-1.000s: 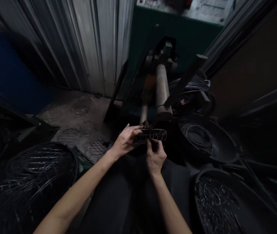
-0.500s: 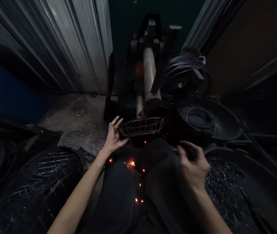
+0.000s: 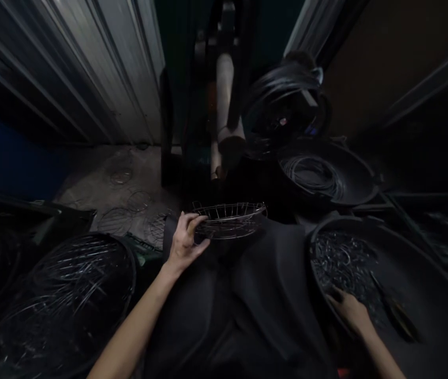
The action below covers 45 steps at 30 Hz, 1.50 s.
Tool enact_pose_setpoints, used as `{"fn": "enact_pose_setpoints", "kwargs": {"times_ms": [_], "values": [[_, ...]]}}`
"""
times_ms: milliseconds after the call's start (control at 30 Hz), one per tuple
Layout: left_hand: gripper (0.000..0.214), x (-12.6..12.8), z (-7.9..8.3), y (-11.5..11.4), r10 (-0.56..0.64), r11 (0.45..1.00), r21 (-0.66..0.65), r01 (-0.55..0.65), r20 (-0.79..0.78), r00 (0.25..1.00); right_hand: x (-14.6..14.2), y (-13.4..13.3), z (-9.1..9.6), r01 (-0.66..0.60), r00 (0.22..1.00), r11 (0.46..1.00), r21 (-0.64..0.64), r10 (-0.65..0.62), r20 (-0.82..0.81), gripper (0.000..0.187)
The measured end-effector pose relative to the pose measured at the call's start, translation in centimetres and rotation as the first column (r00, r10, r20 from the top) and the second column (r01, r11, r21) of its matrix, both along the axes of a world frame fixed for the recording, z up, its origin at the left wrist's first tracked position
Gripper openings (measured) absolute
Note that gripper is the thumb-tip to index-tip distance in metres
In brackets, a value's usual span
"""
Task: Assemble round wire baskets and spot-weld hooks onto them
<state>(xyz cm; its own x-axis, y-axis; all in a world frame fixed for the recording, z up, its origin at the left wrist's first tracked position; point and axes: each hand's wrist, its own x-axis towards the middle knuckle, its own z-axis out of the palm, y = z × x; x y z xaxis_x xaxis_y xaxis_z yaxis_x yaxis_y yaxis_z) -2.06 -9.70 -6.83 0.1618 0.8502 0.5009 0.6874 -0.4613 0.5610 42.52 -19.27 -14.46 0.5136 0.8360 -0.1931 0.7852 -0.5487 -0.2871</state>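
Note:
A shallow round wire basket (image 3: 227, 227) hangs over my lap, below the machine's arms and apart from them. My left hand (image 3: 186, 239) grips its left rim between thumb and fingers. My right hand (image 3: 348, 308) reaches over the near left edge of a dark round pan (image 3: 413, 273). Its fingertips are at the heap of small bent wire pieces (image 3: 344, 260) inside; they are dark and blurred, so whether they hold a piece does not show. A pair of pliers (image 3: 399, 316) lies in the same pan, right of that hand.
Ahead stands a machine with a thick cylindrical arm (image 3: 226, 97) above a thinner rod (image 3: 216, 160). Wire rings fill a second pan (image 3: 354, 184) behind on the right. A tub of wire rods (image 3: 77, 263) is at left. Round wire grids (image 3: 117, 221) lie on the floor.
The glowing sparks are gone. The wire basket has come down and toward me from the machine's rod, with my left hand on it. My right hand has moved right and down into the pan.

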Motion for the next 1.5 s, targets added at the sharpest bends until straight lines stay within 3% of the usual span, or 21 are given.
{"fn": "enact_pose_setpoints", "kwargs": {"times_ms": [167, 300, 400, 500, 533, 600, 700, 800, 900, 1000, 1100, 1167, 1300, 1500], "values": [[0.060, 3.1, 1.3, -2.5, -0.035, 0.987, -0.159, 0.022, -0.082, 0.996, 1.0, -0.7, 0.5, 0.106, 0.994, 0.993, -0.053, -0.104, 0.026, 0.026], [0.062, 4.0, 0.8, -2.0, -0.155, 0.961, -0.245, 0.129, -0.089, 0.984, -0.5, -0.7, 2.7, 0.217, 0.970, 0.972, 0.092, -0.225, 0.092, 0.038], [0.062, 4.1, 0.3, -1.8, -0.168, 0.955, -0.262, 0.137, -0.101, 0.981, -3.9, 0.2, 6.2, 0.257, 0.966, 0.913, 0.317, -0.228, -0.126, 0.039], [0.068, 4.0, 0.1, -2.1, -0.154, 0.941, -0.325, 0.098, -0.152, 0.976, -8.1, 1.0, 8.9, 0.286, 0.898, 0.869, 0.404, -0.096, -0.430, 0.035], [0.073, 3.9, 0.2, -2.2, -0.162, 0.933, -0.348, 0.093, -0.175, 0.971, -9.3, 1.2, 9.2, 0.246, 0.888, 0.876, 0.415, -0.032, -0.458, 0.032], [0.087, 3.8, 0.3, -2.4, -0.209, 0.914, -0.389, 0.112, -0.216, 0.954, -11.2, 1.3, 8.9, 0.051, 0.906, 0.898, 0.437, 0.143, -0.400, 0.029], [0.097, 3.4, 0.5, -2.5, -0.268, 0.895, -0.423, 0.139, -0.263, 0.927, -12.7, 1.4, 7.5, -0.290, 0.873, 0.860, 0.421, 0.418, -0.252, 0.032], [0.089, 3.1, 0.6, -2.2, -0.227, 0.913, -0.393, 0.111, -0.260, 0.939, -13.0, 1.8, 7.5, -0.367, 0.858, 0.823, 0.433, 0.479, -0.185, 0.031], [0.085, 2.9, 0.6, -1.2, -0.194, 0.924, -0.365, 0.113, -0.194, 0.962, -13.0, 2.3, 9.0, -0.311, 0.882, 0.845, 0.435, 0.427, -0.198, 0.028], [0.088, 3.0, 1.2, 0.4, -0.184, 0.932, -0.339, 0.126, -0.145, 0.972, -13.2, 2.6, 10.2, -0.159, 0.891, 0.915, 0.372, 0.295, -0.345, 0.028], [0.083, 3.5, 2.6, 2.1, -0.208, 0.936, -0.321, 0.144, -0.173, 0.963, -13.6, 2.6, 10.4, 0.050, 0.774, 0.954, 0.296, 0.151, -0.615, 0.037], [0.075, 3.8, 3.6, 3.0, -0.227, 0.929, -0.338, 0.148, -0.210, 0.951, -13.9, 2.6, 10.4, 0.118, 0.671, 0.965, 0.234, 0.096, -0.735, 0.042], [0.070, 4.0, 4.7, 3.5, -0.256, 0.905, -0.398, 0.150, -0.229, 0.939, -14.7, 2.7, 11.0, 0.136, 0.607, 0.977, 0.164, 0.048, -0.793, 0.042], [0.065, 4.0, 4.8, 3.4, -0.258, 0.901, -0.405, 0.153, -0.219, 0.941, -16.3, 4.1, 12.9, 0.116, 0.558, 0.973, 0.200, 0.103, -0.823, 0.039]]}}
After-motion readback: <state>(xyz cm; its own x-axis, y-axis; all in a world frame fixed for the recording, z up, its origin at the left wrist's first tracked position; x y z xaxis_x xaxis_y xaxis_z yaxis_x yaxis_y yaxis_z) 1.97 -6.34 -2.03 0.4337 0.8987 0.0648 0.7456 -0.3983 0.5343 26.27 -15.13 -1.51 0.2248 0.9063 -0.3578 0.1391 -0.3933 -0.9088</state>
